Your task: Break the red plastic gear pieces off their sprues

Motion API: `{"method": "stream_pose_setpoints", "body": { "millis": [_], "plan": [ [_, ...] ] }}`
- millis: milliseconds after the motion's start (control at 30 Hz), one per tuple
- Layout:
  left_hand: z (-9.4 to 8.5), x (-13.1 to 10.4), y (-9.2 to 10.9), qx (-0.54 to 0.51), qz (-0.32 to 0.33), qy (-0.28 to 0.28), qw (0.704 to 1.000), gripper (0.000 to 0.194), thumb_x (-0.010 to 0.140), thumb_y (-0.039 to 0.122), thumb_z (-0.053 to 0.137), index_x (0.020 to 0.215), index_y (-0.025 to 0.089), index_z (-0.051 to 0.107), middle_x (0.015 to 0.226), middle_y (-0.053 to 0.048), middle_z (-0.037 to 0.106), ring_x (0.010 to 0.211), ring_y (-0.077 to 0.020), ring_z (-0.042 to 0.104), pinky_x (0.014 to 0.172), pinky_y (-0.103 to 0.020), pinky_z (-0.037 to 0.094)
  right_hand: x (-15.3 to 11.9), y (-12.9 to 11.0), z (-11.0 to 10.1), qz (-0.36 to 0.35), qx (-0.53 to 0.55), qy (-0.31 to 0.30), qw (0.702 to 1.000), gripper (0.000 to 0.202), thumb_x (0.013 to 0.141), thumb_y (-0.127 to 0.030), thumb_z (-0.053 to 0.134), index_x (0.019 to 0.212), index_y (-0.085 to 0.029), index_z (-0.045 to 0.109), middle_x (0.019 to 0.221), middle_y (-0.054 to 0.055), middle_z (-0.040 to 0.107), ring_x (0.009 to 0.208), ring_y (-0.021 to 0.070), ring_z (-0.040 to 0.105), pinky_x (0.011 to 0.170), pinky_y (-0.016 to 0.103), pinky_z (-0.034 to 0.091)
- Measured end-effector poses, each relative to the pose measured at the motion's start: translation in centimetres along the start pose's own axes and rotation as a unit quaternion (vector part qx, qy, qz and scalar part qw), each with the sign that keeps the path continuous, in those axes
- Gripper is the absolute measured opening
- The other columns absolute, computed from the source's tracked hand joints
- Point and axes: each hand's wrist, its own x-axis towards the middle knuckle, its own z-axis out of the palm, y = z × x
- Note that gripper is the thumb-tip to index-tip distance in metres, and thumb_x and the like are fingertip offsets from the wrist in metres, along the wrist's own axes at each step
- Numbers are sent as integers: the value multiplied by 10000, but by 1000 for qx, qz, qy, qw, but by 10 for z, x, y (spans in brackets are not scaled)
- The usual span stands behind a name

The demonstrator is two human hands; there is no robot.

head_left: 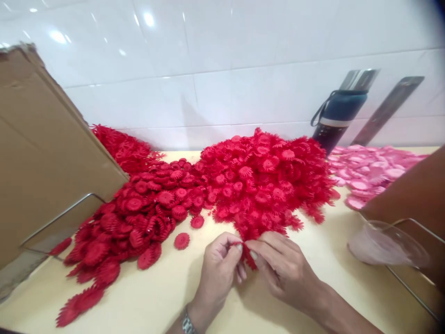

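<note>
The left hand (218, 266) and right hand (281, 269) meet low over the pale counter (167, 287), fingertips drawn together and pinched on one small red petal piece (249, 256) held between them. The left hand's thumb and forefinger close on the piece's upper end, its other fingers curled loosely under; the right hand's thumb and forefinger grip the same end from the other side, with the remaining fingers bent toward the palm. Neither hand is spread open. The piece hangs from the pinch, its long axis running from the fingertips downward and slightly toward the right hand's palm, lower end free above the counter; its finer shape is too blurred to tell. A watch (187, 323) sits on the left wrist. Just beyond the fingertips rises a big heap of red petal pieces (264, 181), its near edge almost reaching the hands. Beyond and to the left of the left hand spreads a flatter pile of red discs (139, 218), with one loose disc (181, 240) lying apart near that hand. Farther left leans a cardboard box (45, 153). Beyond the right hand lie pink pieces (368, 171) and a dark bottle (335, 118); to its right lies a clear bag (385, 246).
</note>
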Motion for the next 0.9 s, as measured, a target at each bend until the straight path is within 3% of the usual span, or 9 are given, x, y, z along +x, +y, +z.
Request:
{"method": "stream_pose_setpoints", "body": {
  "millis": [900],
  "plan": [
    [1, 0, -3, -14, -31, -18, 999, 197, 711, 336, 586, 708, 159, 502, 412, 57, 462, 336, -60, 437, 337, -145, 317, -7, 5, 1, -16, -4, -7, 1000, 207, 848, -63, 473, 1010, -146, 570, 795, 79, 601, 696, 157, 583, 608, 271, 469]
  ]
}}
